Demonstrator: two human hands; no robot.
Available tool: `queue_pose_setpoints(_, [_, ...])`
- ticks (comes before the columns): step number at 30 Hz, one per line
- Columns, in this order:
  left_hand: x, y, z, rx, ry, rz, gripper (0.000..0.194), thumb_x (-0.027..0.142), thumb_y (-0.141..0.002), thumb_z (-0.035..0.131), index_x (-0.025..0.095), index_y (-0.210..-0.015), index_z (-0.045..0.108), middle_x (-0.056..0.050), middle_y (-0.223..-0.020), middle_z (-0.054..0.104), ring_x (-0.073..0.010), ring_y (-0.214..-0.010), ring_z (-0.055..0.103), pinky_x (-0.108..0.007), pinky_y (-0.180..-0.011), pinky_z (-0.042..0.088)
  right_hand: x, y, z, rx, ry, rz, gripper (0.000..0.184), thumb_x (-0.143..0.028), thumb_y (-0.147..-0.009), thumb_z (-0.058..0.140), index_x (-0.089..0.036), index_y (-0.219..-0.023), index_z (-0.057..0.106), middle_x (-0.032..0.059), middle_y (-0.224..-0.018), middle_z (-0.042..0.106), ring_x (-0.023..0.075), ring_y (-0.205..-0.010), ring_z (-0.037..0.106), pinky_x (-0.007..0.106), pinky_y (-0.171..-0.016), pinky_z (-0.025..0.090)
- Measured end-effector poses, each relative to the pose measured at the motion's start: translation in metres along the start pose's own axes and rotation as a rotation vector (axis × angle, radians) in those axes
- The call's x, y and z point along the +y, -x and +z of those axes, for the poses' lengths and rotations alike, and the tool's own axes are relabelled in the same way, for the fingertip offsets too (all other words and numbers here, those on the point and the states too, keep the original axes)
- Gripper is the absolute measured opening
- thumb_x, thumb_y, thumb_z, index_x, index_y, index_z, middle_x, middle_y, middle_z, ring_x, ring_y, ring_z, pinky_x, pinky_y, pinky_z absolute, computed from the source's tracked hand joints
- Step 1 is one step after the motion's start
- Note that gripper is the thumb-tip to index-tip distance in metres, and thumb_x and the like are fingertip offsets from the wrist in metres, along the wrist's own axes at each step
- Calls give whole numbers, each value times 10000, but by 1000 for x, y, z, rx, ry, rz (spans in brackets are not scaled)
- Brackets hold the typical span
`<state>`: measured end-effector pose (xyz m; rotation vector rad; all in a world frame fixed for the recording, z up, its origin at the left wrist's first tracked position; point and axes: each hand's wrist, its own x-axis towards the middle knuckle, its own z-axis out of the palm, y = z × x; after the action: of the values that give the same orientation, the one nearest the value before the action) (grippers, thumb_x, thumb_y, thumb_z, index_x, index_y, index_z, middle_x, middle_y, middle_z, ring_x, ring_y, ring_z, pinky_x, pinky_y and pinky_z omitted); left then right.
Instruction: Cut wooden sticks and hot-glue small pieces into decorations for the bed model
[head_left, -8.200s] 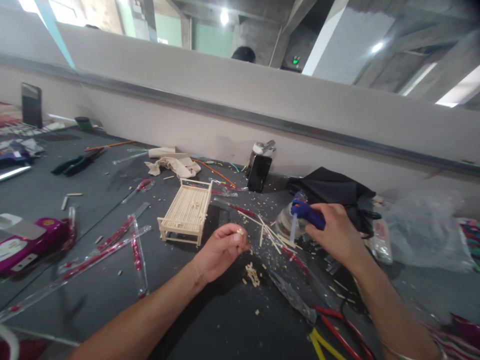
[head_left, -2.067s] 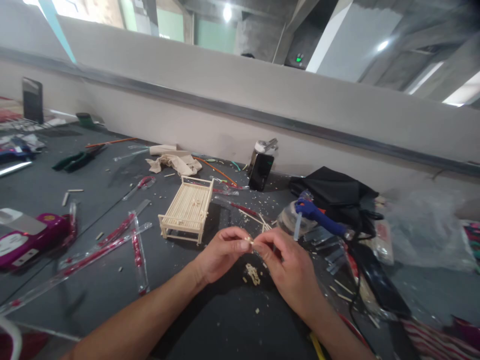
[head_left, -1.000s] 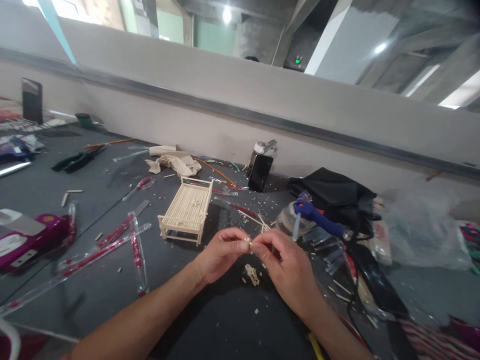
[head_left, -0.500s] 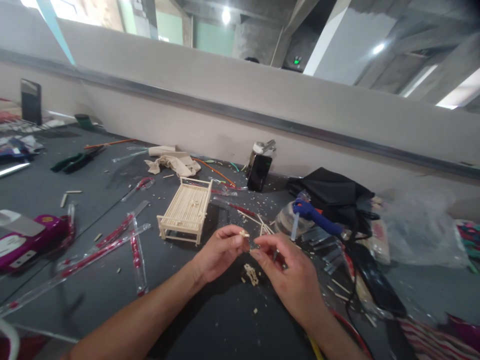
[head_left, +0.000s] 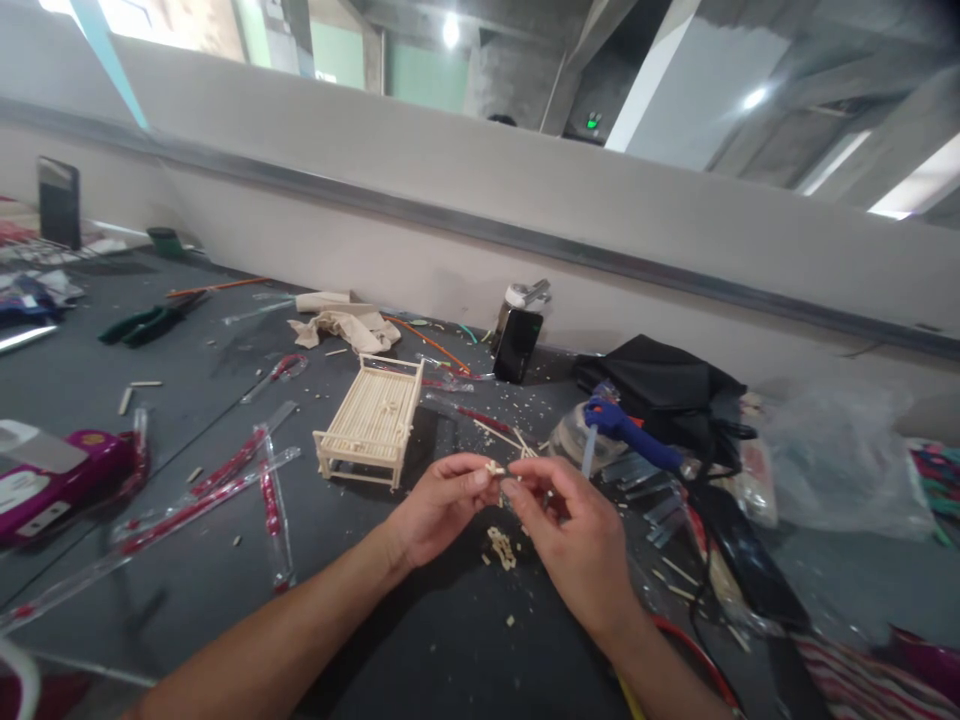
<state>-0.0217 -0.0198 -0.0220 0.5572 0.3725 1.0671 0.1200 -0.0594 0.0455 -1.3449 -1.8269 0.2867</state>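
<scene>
Pinching a tiny wooden piece (head_left: pixel 494 468) just right of the miniature stick bed (head_left: pixel 371 415), the left hand (head_left: pixel 442 505) could drop it if the right hand (head_left: pixel 574 520), whose grip I can't make out, nudges too hard.

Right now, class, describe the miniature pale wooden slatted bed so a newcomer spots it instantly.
On the dark grey tabletop, look leftward beyond the bare left hand. There stands the miniature bed; unlike the loose pale wooden sticks, it has raised rails at both ends.
</scene>
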Motion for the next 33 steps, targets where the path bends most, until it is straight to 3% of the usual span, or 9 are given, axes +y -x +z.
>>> queue_pose_setpoints(6, [0, 1, 1, -31, -57, 3, 193, 264, -647, 841, 174, -803, 770, -30, -776, 738, -142, -764, 633, -316, -848, 424, 0, -2, -2, -44, -10, -18, 85, -269, -901, 590, -233, -870, 661, -17, -753, 644, 143, -653, 595, 267, -626, 477])
queue_pose_setpoints(13, [2, 2, 4, -93, -63, -9, 305, 273, -630, 849, 185, -912, 771, -47, -859, 742, -172, -845, 631, -349, -911, 409, 1, -2, -9, -57, -29, -23, 68, -253, -896, 609, -236, -859, 663, -24, -759, 643, 134, -652, 579, 252, -607, 445])
queue_pose_setpoints(19, [2, 2, 3, -65, -85, -18, 261, 278, -645, 839, 164, -869, 769, -33, -783, 720, -130, -751, 593, -303, -841, 422, 2, -2, -10, -88, -38, -16, 69, -234, -895, 607, -231, -858, 665, -26, -764, 643, 128, -663, 582, 242, -600, 431])
queue_pose_setpoints(33, [4, 3, 6, -3, -154, -31, 162, 201, -616, 844, 153, -743, 755, -14, -723, 727, -128, -741, 622, -287, -821, 420, 6, -2, -11, -162, -10, -25, 80, -222, -896, 604, -234, -852, 670, -27, -802, 648, 125, -702, 584, 233, -659, 431])
